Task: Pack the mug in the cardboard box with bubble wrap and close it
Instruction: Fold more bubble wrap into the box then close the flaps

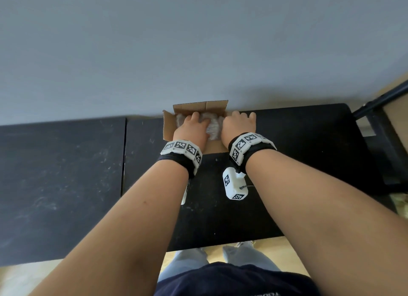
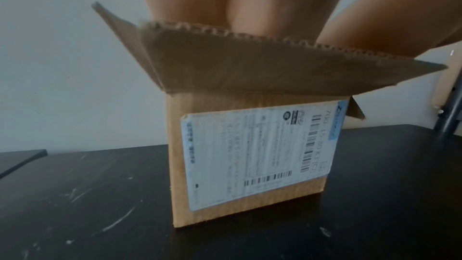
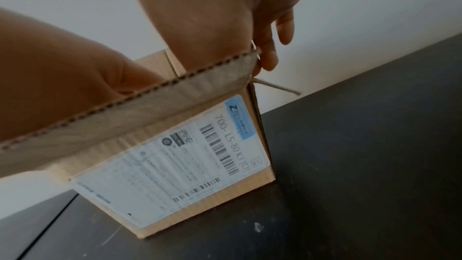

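Left hand (image 1: 191, 128): I see it reaching down into the open top of the cardboard box (image 1: 168, 128), palm down, fingers laid over the bubble wrap (image 1: 213, 128); whether they curl round the wrap or only press on it I cannot tell, since the near flap hides the fingertips in the left wrist view

Right hand (image 1: 238, 125): I see it at the right edge of the box, palm down, fingers spread and fairly straight; in the right wrist view its fingers (image 3: 285, 27) hang past the right corner of the box, outside the wall, holding nothing that I can make out

Bubble wrap: a crumpled pale bundle inside the box, between the two hands, filling most of the opening

Mug: I cannot see it in any view; whether it sits under the wrap I cannot tell

Cardboard box: upright on the black table (image 1: 298, 163) near the table's far edge, close to the grey wall (image 1: 198, 42); all flaps open, the far flap standing up, the left flap splayed outward, the near flap (image 2: 250, 62) angled toward me

Shipping label (image 2: 260, 155): white with barcodes and a blue strip, stuck on the near face of the box, turned sideways

Wrist bands (image 1: 249, 145): black straps with white marker tiles on both wrists
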Demonstrator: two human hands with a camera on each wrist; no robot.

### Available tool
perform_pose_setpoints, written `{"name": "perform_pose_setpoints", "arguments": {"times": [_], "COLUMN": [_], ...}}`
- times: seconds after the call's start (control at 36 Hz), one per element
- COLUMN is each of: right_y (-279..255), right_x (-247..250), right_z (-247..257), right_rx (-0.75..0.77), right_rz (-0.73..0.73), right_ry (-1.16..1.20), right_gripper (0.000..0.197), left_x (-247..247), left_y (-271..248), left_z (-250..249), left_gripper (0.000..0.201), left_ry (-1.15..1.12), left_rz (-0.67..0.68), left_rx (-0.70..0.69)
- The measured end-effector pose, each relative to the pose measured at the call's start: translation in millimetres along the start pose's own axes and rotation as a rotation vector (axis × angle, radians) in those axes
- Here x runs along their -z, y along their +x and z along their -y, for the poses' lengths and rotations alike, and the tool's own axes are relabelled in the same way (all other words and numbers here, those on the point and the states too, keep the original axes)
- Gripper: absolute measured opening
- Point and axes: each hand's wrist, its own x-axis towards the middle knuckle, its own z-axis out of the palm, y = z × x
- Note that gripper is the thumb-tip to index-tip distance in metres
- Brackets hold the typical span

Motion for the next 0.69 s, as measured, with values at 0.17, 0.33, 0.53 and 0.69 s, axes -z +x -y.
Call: {"name": "perform_pose_setpoints", "arguments": {"times": [0.17,0.33,0.53,0.69], "right_y": [-14,-25,-40,-40], "right_x": [-2,-2,9,12], "right_z": [-1,-7,-33,-37], "right_rx": [-0.022,-0.045,-0.018,-0.067], "right_rz": [-0.158,-0.278,-0.281,-0.243], "right_ry": [0.163,0.309,0.377,0.388], "right_gripper": [0.025,0.019,0.035,0.037], "left_x": [7,7,10,9], "left_y": [-9,-21,-42,-56], "left_z": [-9,-5,2,8], "left_gripper": [0.050,0.047,0.044,0.037], "left_ry": [0.021,-0.003,-0.062,-0.147], "left_rz": [0.009,-0.165,-0.406,-0.534], "left_rx": [0.012,0.021,0.180,0.376]}}
